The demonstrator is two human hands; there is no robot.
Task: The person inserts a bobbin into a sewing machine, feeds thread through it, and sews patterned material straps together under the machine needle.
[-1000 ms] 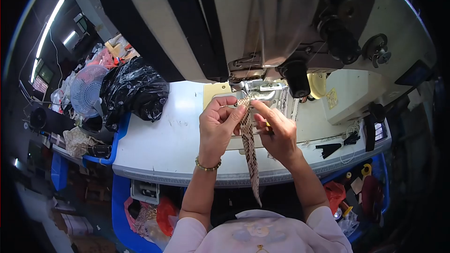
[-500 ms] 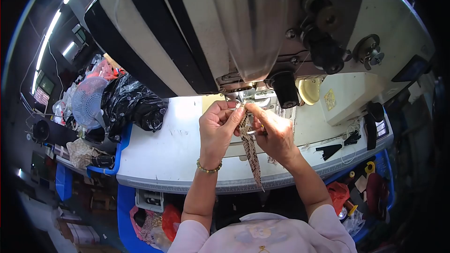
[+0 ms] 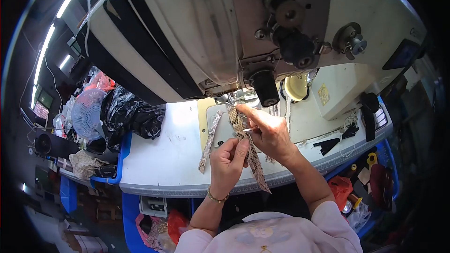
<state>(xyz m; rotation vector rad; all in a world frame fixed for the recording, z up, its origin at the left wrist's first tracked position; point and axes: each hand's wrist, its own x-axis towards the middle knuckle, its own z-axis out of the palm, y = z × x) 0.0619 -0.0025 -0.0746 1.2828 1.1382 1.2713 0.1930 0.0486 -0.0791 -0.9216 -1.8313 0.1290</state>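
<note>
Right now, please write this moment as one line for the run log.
left hand: pinches snakeskin strip | right hand: presses strip top by presser foot | second strip: on table

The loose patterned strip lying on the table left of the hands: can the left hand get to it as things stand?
Probably yes. The loose strip lies on the table just beside the left hand, with nothing between them. But the left fingers are pinching the other strip, so they would need to let go first.
</note>
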